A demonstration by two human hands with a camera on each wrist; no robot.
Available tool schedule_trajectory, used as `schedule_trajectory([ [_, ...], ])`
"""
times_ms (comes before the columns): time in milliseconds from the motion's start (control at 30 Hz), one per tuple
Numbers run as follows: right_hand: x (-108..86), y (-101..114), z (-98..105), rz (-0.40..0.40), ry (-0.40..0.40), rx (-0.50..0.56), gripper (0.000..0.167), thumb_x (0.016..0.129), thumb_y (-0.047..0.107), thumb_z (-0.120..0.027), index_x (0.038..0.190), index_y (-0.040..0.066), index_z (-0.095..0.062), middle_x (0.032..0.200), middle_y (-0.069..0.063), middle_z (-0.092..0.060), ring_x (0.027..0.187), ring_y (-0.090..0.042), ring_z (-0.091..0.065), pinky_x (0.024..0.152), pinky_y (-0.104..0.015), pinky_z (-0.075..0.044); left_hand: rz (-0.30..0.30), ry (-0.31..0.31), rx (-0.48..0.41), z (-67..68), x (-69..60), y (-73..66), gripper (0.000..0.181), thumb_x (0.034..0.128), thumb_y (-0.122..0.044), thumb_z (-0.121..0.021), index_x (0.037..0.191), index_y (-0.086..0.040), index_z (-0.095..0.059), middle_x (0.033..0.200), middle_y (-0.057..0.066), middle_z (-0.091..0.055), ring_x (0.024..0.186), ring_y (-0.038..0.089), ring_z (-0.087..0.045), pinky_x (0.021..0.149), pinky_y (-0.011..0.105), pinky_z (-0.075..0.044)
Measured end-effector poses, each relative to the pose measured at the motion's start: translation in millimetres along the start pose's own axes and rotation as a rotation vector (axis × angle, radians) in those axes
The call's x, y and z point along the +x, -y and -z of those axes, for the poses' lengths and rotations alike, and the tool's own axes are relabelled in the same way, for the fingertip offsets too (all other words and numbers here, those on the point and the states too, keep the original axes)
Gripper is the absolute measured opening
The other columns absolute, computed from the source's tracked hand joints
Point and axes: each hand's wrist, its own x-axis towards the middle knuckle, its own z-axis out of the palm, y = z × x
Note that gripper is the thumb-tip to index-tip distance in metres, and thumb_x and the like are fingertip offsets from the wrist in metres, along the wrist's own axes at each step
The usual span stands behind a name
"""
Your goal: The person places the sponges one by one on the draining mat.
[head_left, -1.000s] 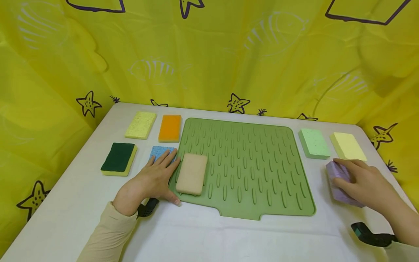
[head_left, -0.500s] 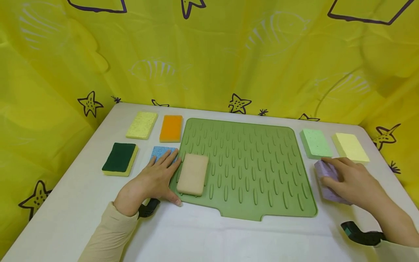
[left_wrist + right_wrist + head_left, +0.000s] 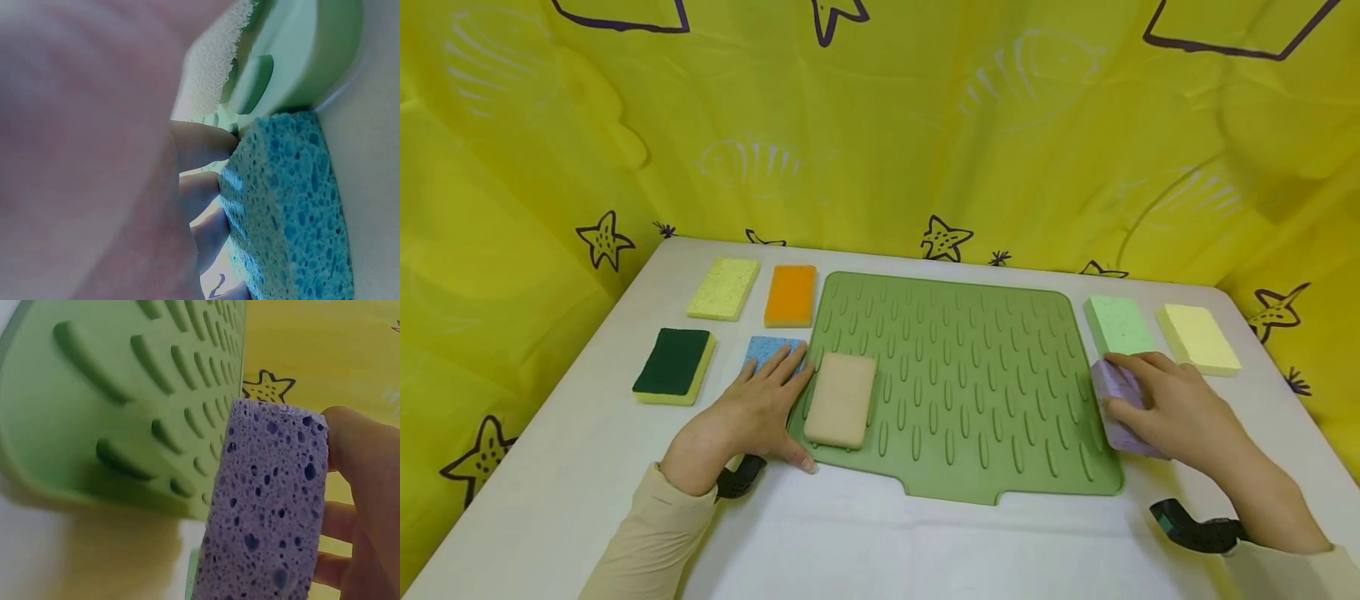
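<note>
Worktop [image 3: 992,550] w/ green mat [image 3: 977,375]: R hand [image 3: 1183,412] grips purple sponge [image 3: 262,500] by mat's R edge, L hand [image 3: 752,417] fingers spread at L edge; prob best lift over rim.

Purple sponge [image 3: 1118,432] in right grip [image 3: 1180,408] at right edge of green mat [image 3: 970,392]

My left hand [image 3: 752,421] and right hand [image 3: 1187,408] are bare. Left sleeve [image 3: 647,533] beige, plain, creased; right sleeve [image 3: 1288,571] matches. Left wrist unit [image 3: 741,477] black; right wrist unit [image 3: 1202,533] black, curved, teal patch [image 3: 1165,522] near its end.
</note>
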Motion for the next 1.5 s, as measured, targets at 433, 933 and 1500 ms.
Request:
schedule_trajectory([
  [433,13.0,32,-5,0.034,0.0,0.053,0.059,0.087,0.029,-0.064,0.141,0.008,-0.053,0.134,-0.024,-0.055,0.108,-0.048,-0.053,0.068,-0.06,-0.049,0.007,0.006,-0.004,-0.5,-0.9,1.9,0.132,0.0594,-0.071,-0.082,0.157,-0.002,-0.024,0.167,0.017,-0.006,0.154,0.039,-0.009,0.118,0.068,-0.013],
  [933,21.9,55,-8,0.05,-0.014,0.077,0.058,0.086,0.028,-0.063,0.14,0.01,-0.055,0.133,-0.024,-0.056,0.109,-0.046,-0.054,0.068,-0.061,-0.049,-0.001,-0.006,0.002,-0.9,-0.6,0.7,0.132,0.0586,-0.071,-0.082,0.156,-0.003,-0.026,0.167,0.017,-0.008,0.154,0.039,-0.01,0.117,0.069,-0.014],
  [1500,29.5,75,-14,0.066,-0.021,0.087,0.058,0.085,0.028,-0.064,0.139,0.01,-0.056,0.129,-0.02,-0.06,0.107,-0.041,-0.056,0.069,-0.058,-0.05,0.005,0.004,-0.007,0.2,0.5,1.1,0.133,0.0587,-0.071,-0.082,0.157,-0.003,-0.024,0.167,0.017,-0.006,0.154,0.039,-0.008,0.118,0.068,-0.012],
])
